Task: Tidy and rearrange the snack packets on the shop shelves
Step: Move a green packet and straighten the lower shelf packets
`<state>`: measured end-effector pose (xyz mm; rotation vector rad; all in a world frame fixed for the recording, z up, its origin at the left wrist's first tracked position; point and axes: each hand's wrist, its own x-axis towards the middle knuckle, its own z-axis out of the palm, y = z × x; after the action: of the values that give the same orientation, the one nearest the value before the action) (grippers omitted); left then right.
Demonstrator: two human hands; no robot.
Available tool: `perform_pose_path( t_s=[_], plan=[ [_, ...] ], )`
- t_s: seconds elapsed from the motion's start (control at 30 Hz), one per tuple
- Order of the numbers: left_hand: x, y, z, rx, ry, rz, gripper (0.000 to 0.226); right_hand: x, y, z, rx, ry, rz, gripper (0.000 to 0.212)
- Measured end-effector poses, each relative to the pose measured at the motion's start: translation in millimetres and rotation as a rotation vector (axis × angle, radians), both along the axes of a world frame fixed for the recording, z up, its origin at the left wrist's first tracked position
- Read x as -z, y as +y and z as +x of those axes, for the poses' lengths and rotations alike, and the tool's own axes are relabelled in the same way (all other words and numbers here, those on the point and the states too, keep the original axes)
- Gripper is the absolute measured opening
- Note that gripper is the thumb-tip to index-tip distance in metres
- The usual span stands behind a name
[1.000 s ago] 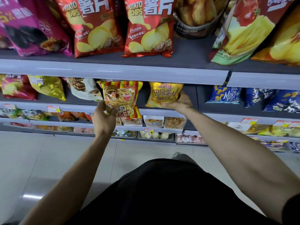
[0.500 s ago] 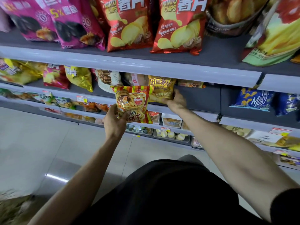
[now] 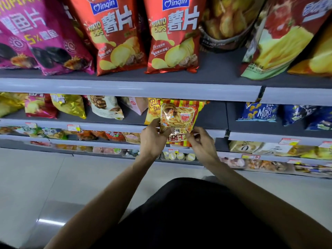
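Striped snack packet, left hand and right hand grip closed on it

Even overhead light, fairly bright. A pale streak of glare lies on the glossy floor at lower left, and foil bags on the middle shelf glint. Under each shelf the packets sit in shadow. Wide-angle bending curves the shelf edges; the corners and far-right bags are smeared and soft.

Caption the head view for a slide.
Both hands, left and right, hold a striped snack packet before the middle shelf.
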<state>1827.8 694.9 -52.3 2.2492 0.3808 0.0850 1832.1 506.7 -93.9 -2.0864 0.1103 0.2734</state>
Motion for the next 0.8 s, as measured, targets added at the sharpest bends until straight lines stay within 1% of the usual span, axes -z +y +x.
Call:
perform_pose_path(
  t_s=[0.07,0.1,0.13,0.2,0.27,0.4,0.47,0.57,0.7,0.8],
  plan=[
    [0.9,-16.3,10.4,0.026,0.006,0.001,0.06,3.3,-9.8,-1.1,0.016,-0.015,-0.013,0.043],
    [1.4,-23.9,16.6,0.051,0.004,-0.004,0.061,2.2,-15.1,2.0,0.031,-0.027,-0.031,0.043],
    [2.2,-31.1,23.1,0.079,0.011,-0.021,0.059,-1.8,-20.2,6.3,0.051,-0.031,-0.034,0.038],
    [6.2,-42.7,36.3,0.124,0.025,-0.064,0.049,-5.9,-31.2,18.8,0.102,-0.032,-0.005,0.027],
    [10.2,-53.5,49.2,0.172,0.021,-0.073,0.044,-7.7,-42.0,33.1,0.154,-0.033,-0.016,0.027],
    [18.4,-69.0,71.5,0.209,0.022,-0.026,0.054,-3.5,-55.5,54.1,0.225,0.003,-0.026,0.029],
    [23.1,-72.7,79.9,0.209,0.031,-0.004,0.056,-0.6,-59.2,60.2,0.203,0.018,-0.046,0.031],
    [33.0,-73.6,90.6,0.197,0.059,0.006,0.053,1.5,-61.8,69.4,0.157,0.053,-0.071,0.033],
    [30.2,-75.6,95.4,0.167,0.083,-0.06,0.047,1.1,-60.0,82.1,0.118,0.057,-0.077,0.039],
    [28.7,-74.6,94.3,0.166,0.108,-0.07,0.042,2.3,-58.9,86.1,0.075,0.088,-0.063,0.043]
  ],
)
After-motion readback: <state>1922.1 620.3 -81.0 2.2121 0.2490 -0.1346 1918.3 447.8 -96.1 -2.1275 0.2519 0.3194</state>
